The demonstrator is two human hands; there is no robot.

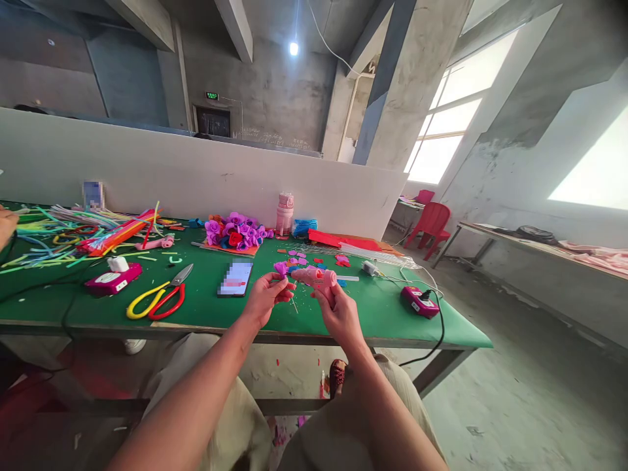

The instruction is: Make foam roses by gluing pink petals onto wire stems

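Note:
My left hand (266, 298) pinches a small purple paper flower (281, 268), whose thin stem points down below the fingers. Wrapped round the handle of a pink glue gun (316, 277) is my right hand (339, 313). The glue gun's nozzle points left and is close to the flower; whether they touch I cannot tell. Behind both hands, loose purple, red and blue petals (299, 259) lie scattered on the green table (196, 307). A heap of finished purple flowers (240, 230) with a red one among them rests farther back.
Left of my hands lie a phone (234, 279), scissors (164, 294) and a magenta power socket (114, 278). Coloured strips (88, 229) cover the far left, near another person's hand (6, 224). A pink bottle (284, 214) stands at the back. A second socket (420, 301) with cords sits right.

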